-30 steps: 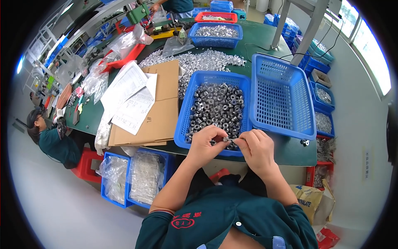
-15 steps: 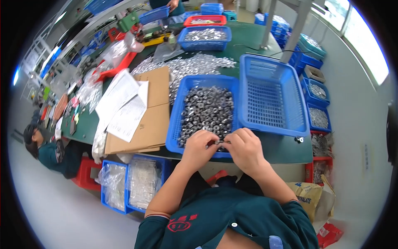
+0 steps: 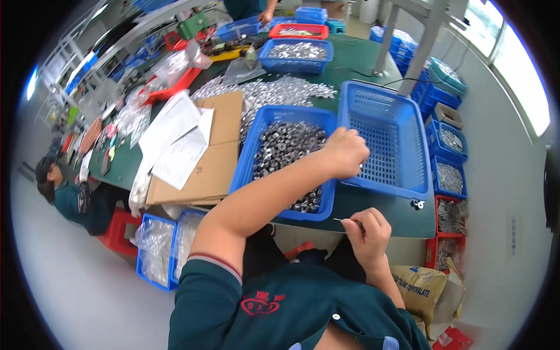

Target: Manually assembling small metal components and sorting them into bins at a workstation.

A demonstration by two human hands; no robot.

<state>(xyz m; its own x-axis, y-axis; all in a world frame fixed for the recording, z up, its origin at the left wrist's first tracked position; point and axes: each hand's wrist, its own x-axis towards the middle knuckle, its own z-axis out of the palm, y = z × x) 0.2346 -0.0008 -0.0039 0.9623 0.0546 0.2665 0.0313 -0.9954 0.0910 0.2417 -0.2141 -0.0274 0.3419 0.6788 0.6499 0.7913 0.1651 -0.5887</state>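
Observation:
My left hand (image 3: 346, 153) is closed above the left rim of the mostly bare blue basket (image 3: 421, 169); what its fingers hold, if anything, is hidden. My left forearm crosses over a blue basket (image 3: 238, 175) of small shiny metal rings (image 3: 286, 143), which look like nuts or bushings. Near the table's front edge, my right hand (image 3: 370, 233) is closed around a thin metal rod (image 3: 338, 220). The rod's tip sticks out to the left, while its other end is hidden in my fist.
Loose silvery parts (image 3: 268, 93) lie heaped behind the baskets. Papers (image 3: 181, 143) rest on flat cardboard (image 3: 224, 140) at left. Two small rings (image 3: 417, 205) lie by the right basket's front corner. A co-worker (image 3: 64, 192) sits at far left; another person's hand (image 3: 266, 16) shows at the back.
My hands were together at the ring basket's front rim. My left hand has swung right and away to the other basket; my right hand has drawn back toward me with the rod.

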